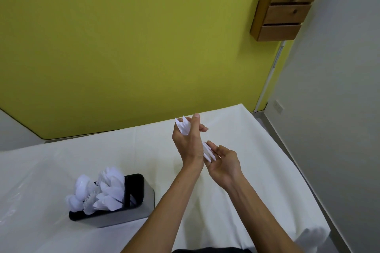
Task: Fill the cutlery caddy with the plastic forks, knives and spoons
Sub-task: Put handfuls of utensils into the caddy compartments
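Glossy white plastic knives, brushed-metal caddy

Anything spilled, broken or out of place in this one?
Nothing stands out. The caddy stands upright on the table, cutlery packed into its left compartments and the right one apparently empty. The left hand grips a bundle of knives, steadied by the right hand. No loose pieces show.

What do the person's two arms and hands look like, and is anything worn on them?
Both forearms are bare as far as the picture shows: no sleeves, gloves, watch or bracelet appear. The left hand and the right hand carry no visible rings. The fingers have short, plain nails without visible polish. At the lower edge, a strip of dark clothing shows.
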A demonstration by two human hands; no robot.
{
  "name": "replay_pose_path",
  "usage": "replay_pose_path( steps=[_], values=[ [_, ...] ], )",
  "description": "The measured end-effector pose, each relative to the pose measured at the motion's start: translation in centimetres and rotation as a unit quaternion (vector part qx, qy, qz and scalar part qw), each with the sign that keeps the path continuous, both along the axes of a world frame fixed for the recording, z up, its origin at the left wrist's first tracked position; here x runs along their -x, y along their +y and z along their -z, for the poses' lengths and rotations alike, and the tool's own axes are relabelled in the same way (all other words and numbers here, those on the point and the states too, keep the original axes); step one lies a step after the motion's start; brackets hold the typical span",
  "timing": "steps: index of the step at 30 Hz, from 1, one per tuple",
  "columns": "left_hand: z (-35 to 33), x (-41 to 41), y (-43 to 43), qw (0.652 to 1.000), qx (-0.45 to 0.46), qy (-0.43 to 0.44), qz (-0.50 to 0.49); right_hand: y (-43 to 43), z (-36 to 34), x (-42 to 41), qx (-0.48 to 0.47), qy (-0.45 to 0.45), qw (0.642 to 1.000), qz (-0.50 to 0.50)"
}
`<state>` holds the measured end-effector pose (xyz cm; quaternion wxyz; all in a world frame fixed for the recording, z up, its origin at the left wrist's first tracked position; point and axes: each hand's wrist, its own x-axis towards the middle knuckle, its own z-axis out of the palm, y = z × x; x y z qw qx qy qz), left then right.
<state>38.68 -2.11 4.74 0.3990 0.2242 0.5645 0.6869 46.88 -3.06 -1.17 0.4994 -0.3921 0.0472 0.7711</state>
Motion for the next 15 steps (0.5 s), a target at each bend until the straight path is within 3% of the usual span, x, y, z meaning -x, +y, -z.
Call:
replay_pose_path(
  steps=[6,15],
  values=[
    [1.1,0.0,-0.8,0.998,0.055,0.009,0.004,-0.4,-0.3,0.6,-0.022,-0.025,0.999,-0.022],
    [0.4,5.5,-3.6,0.997,-0.018,0.080,-0.009,-2.0,-1.7,5.1,-0.082,-0.072,0.982,-0.154]
  ],
)
